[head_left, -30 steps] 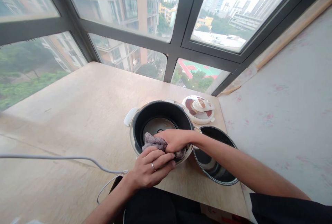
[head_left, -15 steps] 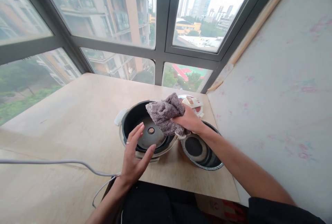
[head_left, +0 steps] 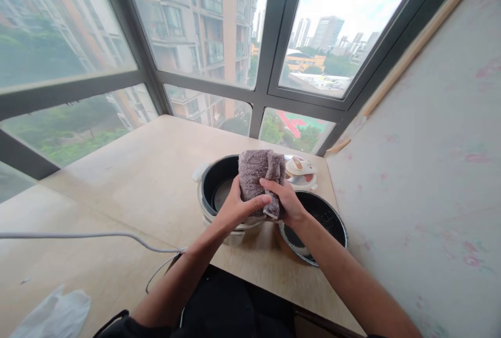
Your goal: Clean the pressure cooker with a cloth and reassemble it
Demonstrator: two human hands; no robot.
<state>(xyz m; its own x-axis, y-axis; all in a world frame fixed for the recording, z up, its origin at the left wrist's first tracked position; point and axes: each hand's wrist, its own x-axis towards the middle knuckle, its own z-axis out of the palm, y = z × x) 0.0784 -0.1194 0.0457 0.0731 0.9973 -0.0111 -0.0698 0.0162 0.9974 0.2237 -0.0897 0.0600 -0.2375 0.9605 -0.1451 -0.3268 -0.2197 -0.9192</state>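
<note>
A folded grey-brown cloth [head_left: 255,168] is held up between both hands, above the right part of a rice cooker body [head_left: 214,184]. My left hand [head_left: 238,206] grips its lower left side, thumb across the front. On the right side, my right hand [head_left: 285,198] pinches the cloth with its thumb in front; most of its fingers are hidden behind. The cooker's dark inside shows left of the cloth. A dark inner pot [head_left: 326,218] stands just right of the cooker, partly behind my right forearm.
Behind the pot lies a white cooker lid [head_left: 300,167] near the floral wall [head_left: 391,171]. A grey cord [head_left: 117,234] crosses the wooden tabletop [head_left: 129,171] on the left. A white plastic bag [head_left: 58,314] lies at the lower left. Windows border the far side.
My left hand, open over the cooker before, has taken hold of the cloth. The bunched cloth is now folded more neatly between both hands. The view has shifted left.
</note>
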